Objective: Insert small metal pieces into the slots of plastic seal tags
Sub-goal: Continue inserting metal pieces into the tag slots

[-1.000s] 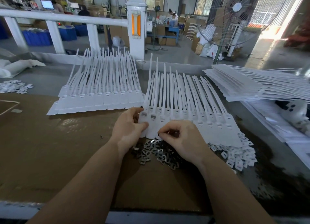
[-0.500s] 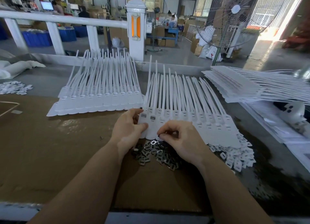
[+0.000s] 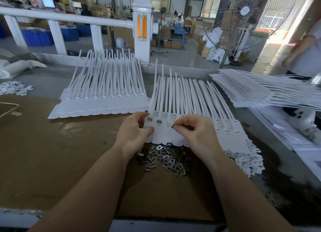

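The right hand (image 3: 196, 132) pinched a small metal piece (image 3: 173, 126) between thumb and forefinger, its grip nearly closed, right at a slot of the near sheet of white plastic seal tags (image 3: 175, 122). The left hand (image 3: 133, 132) gripped that sheet's left edge — thumb on top, fingers curled round — beside two slots already filled. A pile of metal pieces (image 3: 163, 158) lay just below the sheet on the brown cardboard-covered tabletop (image 3: 52, 153). A second sheet of tags (image 3: 104, 96) lay further left — beyond it, a white railing (image 3: 69, 18) and a standing fan (image 3: 243, 18).
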The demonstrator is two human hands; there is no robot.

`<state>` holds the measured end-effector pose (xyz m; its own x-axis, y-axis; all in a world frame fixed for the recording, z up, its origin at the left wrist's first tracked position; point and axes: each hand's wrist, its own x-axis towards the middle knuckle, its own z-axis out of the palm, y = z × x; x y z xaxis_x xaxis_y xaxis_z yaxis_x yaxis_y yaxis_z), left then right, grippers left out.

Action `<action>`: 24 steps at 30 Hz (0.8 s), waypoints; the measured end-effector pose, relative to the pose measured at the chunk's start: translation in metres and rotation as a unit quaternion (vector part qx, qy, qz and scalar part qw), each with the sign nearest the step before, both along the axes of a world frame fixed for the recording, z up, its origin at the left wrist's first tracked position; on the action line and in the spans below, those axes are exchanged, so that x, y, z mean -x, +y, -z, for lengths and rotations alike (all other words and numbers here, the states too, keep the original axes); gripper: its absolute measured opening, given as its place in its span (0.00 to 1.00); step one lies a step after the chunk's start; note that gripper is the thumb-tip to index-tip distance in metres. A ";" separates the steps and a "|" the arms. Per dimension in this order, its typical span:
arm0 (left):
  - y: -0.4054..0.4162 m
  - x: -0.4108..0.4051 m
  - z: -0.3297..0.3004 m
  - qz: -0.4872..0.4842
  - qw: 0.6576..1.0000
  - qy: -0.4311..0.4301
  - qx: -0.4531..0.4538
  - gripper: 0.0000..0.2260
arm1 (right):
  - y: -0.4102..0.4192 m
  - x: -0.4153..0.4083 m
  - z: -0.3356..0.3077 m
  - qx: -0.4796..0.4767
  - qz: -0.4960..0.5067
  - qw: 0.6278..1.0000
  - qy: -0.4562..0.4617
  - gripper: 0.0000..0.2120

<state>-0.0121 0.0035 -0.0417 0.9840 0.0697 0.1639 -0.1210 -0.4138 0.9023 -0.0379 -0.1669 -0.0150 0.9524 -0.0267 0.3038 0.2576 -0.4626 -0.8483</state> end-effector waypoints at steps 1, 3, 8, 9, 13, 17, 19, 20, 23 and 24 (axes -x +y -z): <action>0.000 0.000 0.000 0.001 1.000 0.002 0.002 0.20 | 0.000 -0.002 -0.002 0.000 0.008 1.000 0.005 0.05; 0.000 0.000 -0.001 0.003 1.000 0.007 0.006 0.19 | 0.000 -0.008 -0.005 0.004 0.021 1.000 0.018 0.04; 0.000 0.000 0.000 0.001 1.000 0.008 0.005 0.19 | 0.006 -0.021 -0.009 0.063 0.039 0.997 0.038 0.02; 0.000 -0.001 0.001 -0.001 1.000 0.006 0.003 0.19 | 0.007 -0.023 -0.009 0.078 0.041 0.995 0.041 0.03; 0.001 -0.002 0.002 -0.004 1.000 0.000 -0.004 0.19 | 0.008 -0.030 -0.008 0.118 0.047 0.991 0.050 0.05; 0.001 -0.001 0.002 -0.004 1.000 0.003 -0.009 0.20 | 0.012 -0.034 -0.008 0.159 0.052 0.984 0.055 0.06; 0.001 -0.001 0.001 -0.002 1.000 0.007 -0.006 0.20 | 0.014 -0.036 -0.008 0.167 0.055 0.983 0.056 0.07; 0.001 -0.001 0.001 -0.001 1.000 0.007 -0.005 0.19 | 0.014 -0.036 -0.008 0.172 0.057 0.982 0.057 0.06; 0.000 0.000 0.000 -0.002 1.000 0.006 -0.003 0.19 | 0.015 -0.038 -0.008 0.185 0.056 0.979 0.064 0.06; 0.000 0.000 0.000 -0.002 1.000 0.006 -0.002 0.19 | 0.015 -0.038 -0.008 0.188 0.054 0.979 0.065 0.06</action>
